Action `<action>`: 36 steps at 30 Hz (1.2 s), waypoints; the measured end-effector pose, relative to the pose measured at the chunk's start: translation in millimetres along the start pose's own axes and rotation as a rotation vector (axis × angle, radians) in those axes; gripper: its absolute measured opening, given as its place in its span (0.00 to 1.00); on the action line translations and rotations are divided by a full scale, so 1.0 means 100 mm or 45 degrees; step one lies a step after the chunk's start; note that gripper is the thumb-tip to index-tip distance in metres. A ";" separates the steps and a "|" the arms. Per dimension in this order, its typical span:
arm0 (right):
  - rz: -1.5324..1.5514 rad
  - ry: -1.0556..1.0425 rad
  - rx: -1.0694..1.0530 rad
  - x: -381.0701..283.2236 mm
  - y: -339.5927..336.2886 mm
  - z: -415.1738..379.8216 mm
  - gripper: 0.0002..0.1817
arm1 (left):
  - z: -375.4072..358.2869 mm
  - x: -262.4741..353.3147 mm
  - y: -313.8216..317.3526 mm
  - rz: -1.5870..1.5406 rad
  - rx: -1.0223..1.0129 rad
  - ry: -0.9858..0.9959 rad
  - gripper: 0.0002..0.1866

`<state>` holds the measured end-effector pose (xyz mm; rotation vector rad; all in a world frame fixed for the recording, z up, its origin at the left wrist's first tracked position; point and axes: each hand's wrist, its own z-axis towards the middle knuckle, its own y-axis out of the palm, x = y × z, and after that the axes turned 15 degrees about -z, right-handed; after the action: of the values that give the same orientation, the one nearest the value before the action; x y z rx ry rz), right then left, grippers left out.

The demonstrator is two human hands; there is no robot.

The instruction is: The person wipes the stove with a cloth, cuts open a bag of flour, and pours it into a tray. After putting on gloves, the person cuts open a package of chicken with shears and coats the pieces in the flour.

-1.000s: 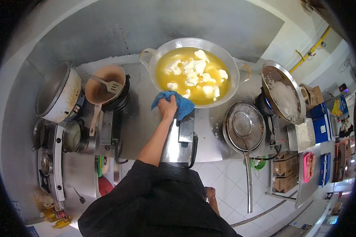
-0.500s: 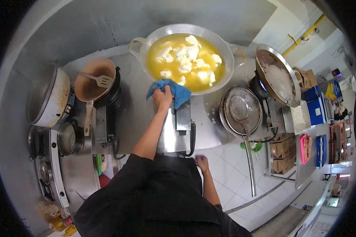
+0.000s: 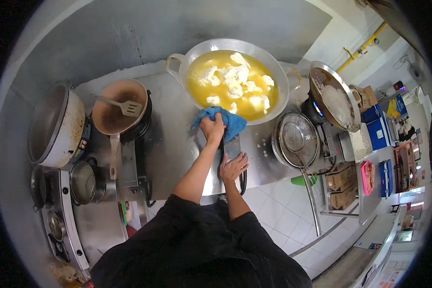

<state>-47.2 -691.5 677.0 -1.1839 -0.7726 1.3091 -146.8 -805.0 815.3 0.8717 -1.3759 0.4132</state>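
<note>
My left hand (image 3: 212, 128) grips a blue cloth (image 3: 228, 121) pressed against the steel counter (image 3: 175, 139), right at the near rim of a big wok (image 3: 233, 79). The wok holds yellow oil with several white lumps floating in it. My right hand (image 3: 233, 166) lies flat with fingers spread on the steel burner housing (image 3: 233, 149) at the counter's front edge, just below the left hand. Both forearms reach out from my black shirt.
Left of the wok a brown pan (image 3: 116, 103) holds a slotted spatula (image 3: 122, 106). Further left are a large tilted pot (image 3: 53, 126) and a small pot (image 3: 84, 181). To the right are a round wire skimmer (image 3: 296, 140) and another wok (image 3: 332, 101) on a lit burner.
My right hand has risen from beside my body and come down flat on the burner housing. The left hand stays on the blue cloth by the wok's rim.
</note>
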 end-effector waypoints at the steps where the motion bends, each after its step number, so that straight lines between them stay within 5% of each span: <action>1: -0.030 -0.025 0.054 0.00 0.07 -0.01 0.39 | -0.02 0.02 0.00 -0.004 0.003 -0.002 0.15; 8: -0.029 -0.127 0.286 -0.04 0.10 0.03 0.32 | 0.02 0.00 -0.01 -0.183 -0.035 -0.067 0.15; 16: -0.039 -0.154 0.246 0.01 0.08 0.06 0.33 | 0.05 0.02 -0.04 -0.004 -0.045 0.118 0.16; 22: -0.030 -0.107 0.237 0.00 0.09 0.05 0.33 | -0.01 0.15 -0.02 -0.176 -0.047 -0.076 0.15; 36: -0.078 -0.030 0.169 -0.08 0.15 0.01 0.34 | 0.05 0.15 -0.03 -0.144 -0.015 -0.032 0.13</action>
<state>-54.4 -701.3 665.1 -1.0331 -0.7219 1.3058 -145.3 -813.9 828.8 0.9428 -1.3439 0.3081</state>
